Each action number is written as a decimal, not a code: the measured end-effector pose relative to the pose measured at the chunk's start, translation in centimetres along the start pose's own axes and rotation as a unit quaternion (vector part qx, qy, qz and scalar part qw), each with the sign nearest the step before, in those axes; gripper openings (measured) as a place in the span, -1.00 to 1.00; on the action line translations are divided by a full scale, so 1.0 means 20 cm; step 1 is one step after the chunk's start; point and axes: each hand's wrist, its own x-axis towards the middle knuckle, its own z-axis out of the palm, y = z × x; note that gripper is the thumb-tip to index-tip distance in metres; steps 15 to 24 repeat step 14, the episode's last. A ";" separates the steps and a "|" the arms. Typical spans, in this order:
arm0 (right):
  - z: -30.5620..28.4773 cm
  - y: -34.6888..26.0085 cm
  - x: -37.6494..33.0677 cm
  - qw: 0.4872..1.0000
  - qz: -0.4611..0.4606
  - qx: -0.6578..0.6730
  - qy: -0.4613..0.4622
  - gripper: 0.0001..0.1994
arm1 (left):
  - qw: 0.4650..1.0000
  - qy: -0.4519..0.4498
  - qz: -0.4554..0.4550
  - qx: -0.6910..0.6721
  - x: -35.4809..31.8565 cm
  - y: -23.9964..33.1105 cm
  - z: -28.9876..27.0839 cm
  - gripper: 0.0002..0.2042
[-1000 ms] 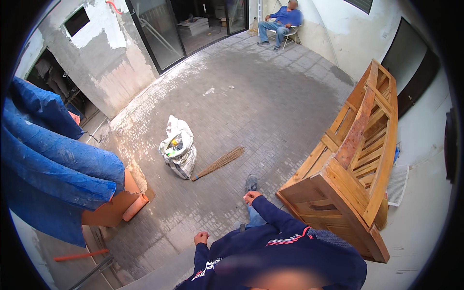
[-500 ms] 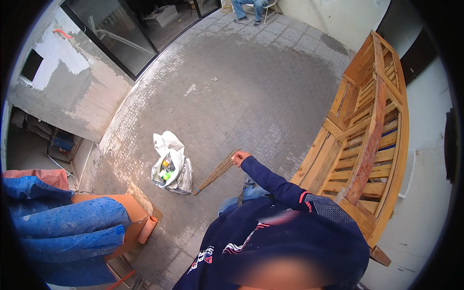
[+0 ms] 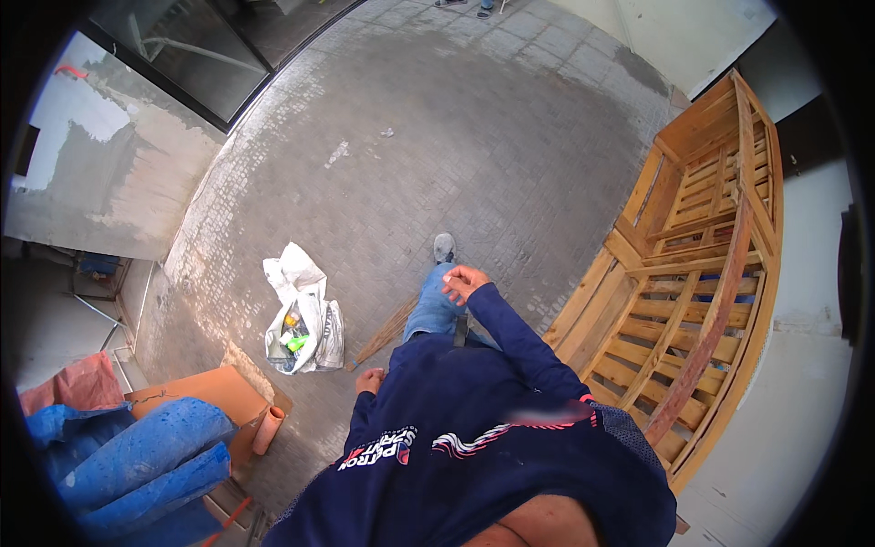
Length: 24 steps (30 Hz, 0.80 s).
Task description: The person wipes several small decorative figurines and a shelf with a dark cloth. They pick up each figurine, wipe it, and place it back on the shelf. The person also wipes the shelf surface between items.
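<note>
My right hand (image 3: 465,281) swings out in front of me at the end of a dark blue sleeve, fingers loosely apart and empty. My left hand (image 3: 369,380) hangs by my hip with the fingers curled in, holding nothing. Below them my jeans leg and grey shoe (image 3: 444,247) step onto the brick paving. A long wooden stick (image 3: 387,330) lies on the ground just left of my leg, partly hidden by it. A white bag (image 3: 301,319) holding bottles and rubbish sits further left.
A large wooden slatted frame (image 3: 702,273) stands on its side at my right, against a white wall. Blue sacks (image 3: 137,456), an orange board and a short orange pipe (image 3: 267,428) lie at lower left. A dark glass door (image 3: 200,46) is at the far left.
I have stepped forward over the paving toward the stick and bag. My right arm has swung forward, and the seated person at the far end has nearly left the view.
</note>
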 end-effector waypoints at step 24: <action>-1.09 -0.71 1.07 0.988 0.026 -0.003 0.152 -0.78 | 0.991 0.094 0.094 0.003 1.27 1.43 0.44 -0.74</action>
